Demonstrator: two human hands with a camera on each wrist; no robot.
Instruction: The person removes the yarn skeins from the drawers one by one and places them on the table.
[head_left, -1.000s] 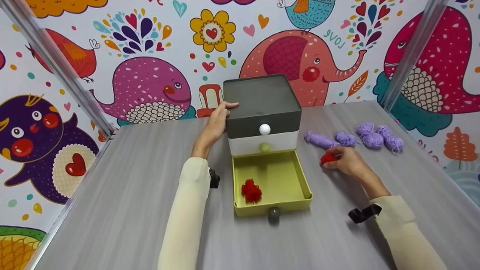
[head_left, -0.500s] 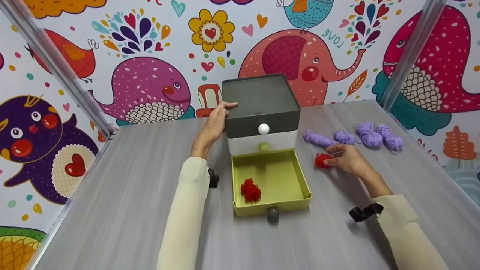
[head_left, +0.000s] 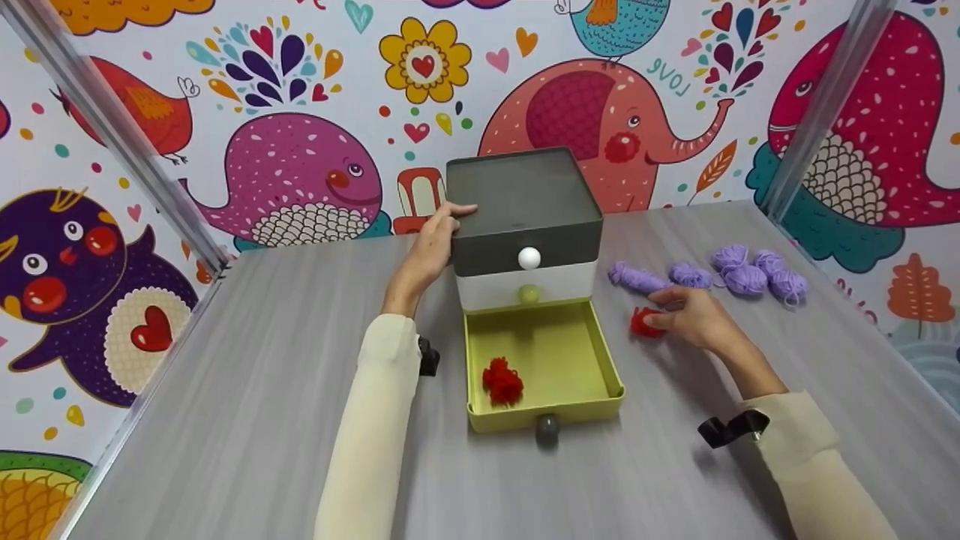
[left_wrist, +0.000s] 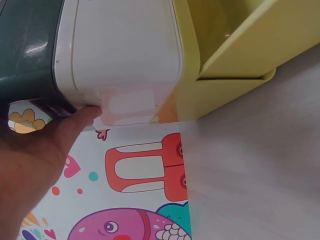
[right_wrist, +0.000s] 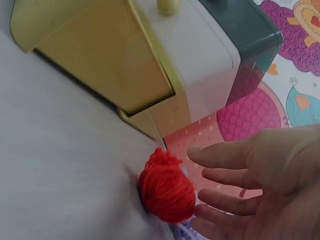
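Note:
My left hand (head_left: 429, 249) rests against the left side of a small stacked drawer box (head_left: 525, 195), one finger lying over its dark grey top. In the left wrist view a digit (left_wrist: 87, 117) presses on the white middle section. The bottom yellow-green drawer (head_left: 574, 360) is pulled out, with a red yarn bundle (head_left: 502, 381) in its left part. My right hand (head_left: 697, 319) is at a second red yarn ball (head_left: 643, 322) on the table. In the right wrist view its fingers are spread beside this ball (right_wrist: 167, 192), not wrapped round it.
Behind my right hand lie several purple yarn bundles, among them a long one (head_left: 637, 277) and a round one (head_left: 690, 275). A cartoon-printed wall (head_left: 420, 142) stands at the back of the grey table (head_left: 300, 337). The pulled-out drawer's grey knob (head_left: 548, 430) faces me.
The red yarn ball by my right hand has shifted slightly left, and more of it shows beyond the fingers. My left hand and the drawer box have stayed in place.

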